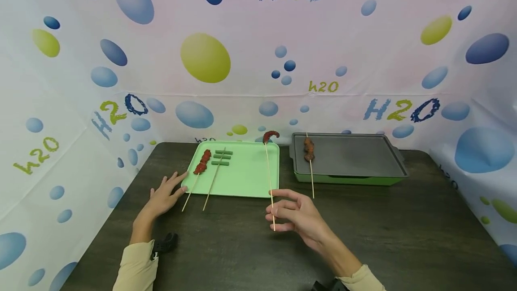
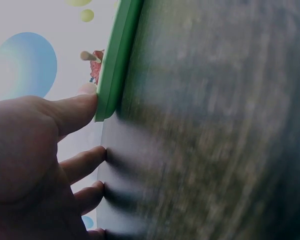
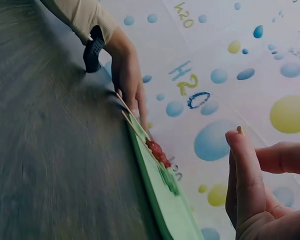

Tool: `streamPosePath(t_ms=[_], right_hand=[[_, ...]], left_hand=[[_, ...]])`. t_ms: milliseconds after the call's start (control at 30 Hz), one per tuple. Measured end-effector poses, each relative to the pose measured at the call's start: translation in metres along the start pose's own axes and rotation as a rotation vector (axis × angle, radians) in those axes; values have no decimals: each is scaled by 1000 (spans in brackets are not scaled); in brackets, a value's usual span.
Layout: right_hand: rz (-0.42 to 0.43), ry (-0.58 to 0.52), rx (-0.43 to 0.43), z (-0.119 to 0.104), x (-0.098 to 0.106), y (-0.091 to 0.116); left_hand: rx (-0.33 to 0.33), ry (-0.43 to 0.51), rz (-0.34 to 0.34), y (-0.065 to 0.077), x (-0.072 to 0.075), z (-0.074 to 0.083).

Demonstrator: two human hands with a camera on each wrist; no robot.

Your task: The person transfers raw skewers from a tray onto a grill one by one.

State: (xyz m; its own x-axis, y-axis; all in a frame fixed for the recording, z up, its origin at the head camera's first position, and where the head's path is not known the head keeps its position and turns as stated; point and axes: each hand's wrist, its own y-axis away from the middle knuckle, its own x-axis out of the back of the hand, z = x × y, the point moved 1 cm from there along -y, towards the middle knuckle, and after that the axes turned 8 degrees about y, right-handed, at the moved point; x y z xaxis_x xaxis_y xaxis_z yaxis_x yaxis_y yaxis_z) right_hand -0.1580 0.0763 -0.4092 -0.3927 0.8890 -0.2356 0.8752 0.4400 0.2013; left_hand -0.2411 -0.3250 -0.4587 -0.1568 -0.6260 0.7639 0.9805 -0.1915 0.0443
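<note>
My right hand (image 1: 300, 217) pinches the lower part of a thin wooden skewer with a curled dark-red piece, like an octopus tentacle (image 1: 269, 137), at its top. The skewer stands nearly upright, overlapping the right side of a light green tray (image 1: 250, 169) in the head view. At the tray's left edge is my left hand (image 1: 161, 199), fingers spread. Its thumb (image 2: 77, 111) meets the green rim in the left wrist view, while the other fingertips rest on the table. On the tray lie a red meat skewer (image 1: 202, 162) and a skewer of green pieces (image 1: 221, 156), their sticks overhanging the front.
To the tray's right stands a grill box (image 1: 355, 152) with a dark grey top and green base. A brown meat skewer (image 1: 309, 149) lies on its left side, stick jutting over the front. A printed sheet (image 1: 250, 57) hangs behind the dark table (image 1: 226, 246).
</note>
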Motion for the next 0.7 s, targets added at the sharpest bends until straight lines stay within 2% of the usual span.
streamPosePath(t_ms=[367, 700], right_hand=[[90, 62, 40, -12, 50, 32], [152, 112, 54, -12, 92, 45]], left_hand=[[-8, -8, 6, -1, -1, 1], [-13, 6, 8, 0, -2, -2]])
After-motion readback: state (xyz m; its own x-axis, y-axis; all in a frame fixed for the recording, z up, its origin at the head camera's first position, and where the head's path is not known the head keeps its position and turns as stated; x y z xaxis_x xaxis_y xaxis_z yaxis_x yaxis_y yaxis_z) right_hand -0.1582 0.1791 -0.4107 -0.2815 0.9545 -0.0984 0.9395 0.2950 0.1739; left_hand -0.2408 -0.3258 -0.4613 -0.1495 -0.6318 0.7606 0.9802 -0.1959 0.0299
